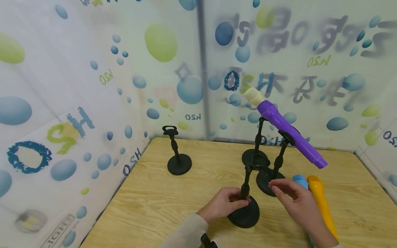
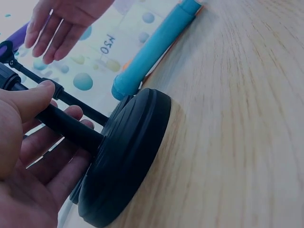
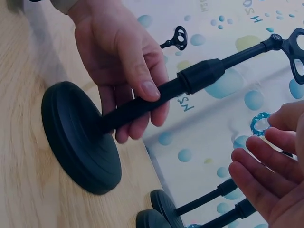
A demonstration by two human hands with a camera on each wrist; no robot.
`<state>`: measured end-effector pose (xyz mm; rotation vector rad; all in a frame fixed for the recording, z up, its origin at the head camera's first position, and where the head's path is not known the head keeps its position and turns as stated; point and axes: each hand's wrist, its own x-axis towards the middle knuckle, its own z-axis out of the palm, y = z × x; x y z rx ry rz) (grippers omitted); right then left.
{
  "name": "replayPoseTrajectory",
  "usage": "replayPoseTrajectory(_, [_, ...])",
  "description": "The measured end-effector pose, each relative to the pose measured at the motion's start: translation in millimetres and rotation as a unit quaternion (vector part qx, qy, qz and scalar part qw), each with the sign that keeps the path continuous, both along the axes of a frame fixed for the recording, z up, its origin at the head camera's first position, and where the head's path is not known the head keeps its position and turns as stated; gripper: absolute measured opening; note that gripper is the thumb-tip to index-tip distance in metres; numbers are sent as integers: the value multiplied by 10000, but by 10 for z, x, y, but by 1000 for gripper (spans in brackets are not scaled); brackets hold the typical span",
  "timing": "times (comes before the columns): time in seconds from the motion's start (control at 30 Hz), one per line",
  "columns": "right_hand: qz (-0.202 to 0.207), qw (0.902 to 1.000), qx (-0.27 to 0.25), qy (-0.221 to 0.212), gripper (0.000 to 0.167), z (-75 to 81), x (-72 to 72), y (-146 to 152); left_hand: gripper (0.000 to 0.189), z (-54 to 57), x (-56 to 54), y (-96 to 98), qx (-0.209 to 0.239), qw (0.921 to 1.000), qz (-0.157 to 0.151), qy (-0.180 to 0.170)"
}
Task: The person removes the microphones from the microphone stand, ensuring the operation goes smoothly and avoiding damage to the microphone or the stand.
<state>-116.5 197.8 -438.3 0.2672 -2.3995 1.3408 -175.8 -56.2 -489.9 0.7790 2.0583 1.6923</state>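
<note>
My left hand [image 1: 221, 204] grips the pole of a black desktop microphone stand [image 1: 245, 217] near the table's front; the round base shows below the fingers. In the right wrist view, the thumb [image 3: 142, 83] lies along that pole. Just to the right, my right hand [image 1: 299, 205] hovers with relaxed fingers, holding nothing. Behind it, another microphone stand [image 1: 268, 184] bears a purple microphone [image 1: 291, 132] with a cream head, tilted up to the left. A blue microphone [image 1: 299, 180] and an orange microphone [image 1: 323, 203] lie beside my right hand, partly hidden by it.
One microphone stand [image 1: 180, 164] with a bare clip is at the back left of the wooden table [image 1: 149, 206]. A further stand [image 1: 252, 155] is at the back, behind the purple microphone's stand. Printed curtains [image 1: 173, 86] enclose the table's back and sides.
</note>
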Motion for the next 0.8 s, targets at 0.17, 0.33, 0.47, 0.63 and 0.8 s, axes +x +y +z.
replayPoseTrajectory(0.17, [235, 9993, -116, 266, 21, -37, -42, -80, 25, -12, -2, 4, 5, 10000, -7, 0])
replayPoseTrajectory(0.33, [376, 9981, -163, 453, 23, -63, -65, -171, 25, -20, 4, 4, -34, 10000, -5, 19])
replayPoseTrajectory(0.47, [566, 9968, -258, 495, 25, -71, -72, -232, 24, -26, 4, -1, -68, 10000, 19, 45])
replayPoseTrajectory(0.63, [723, 9957, -452, 369, 27, -58, -70, -298, 25, -19, 0, -11, -116, 9999, 11, 92])
replayPoseTrajectory(0.8, [573, 9974, -420, 114, 27, -44, -68, -366, 25, -9, -4, -15, -148, 9999, -5, 48])
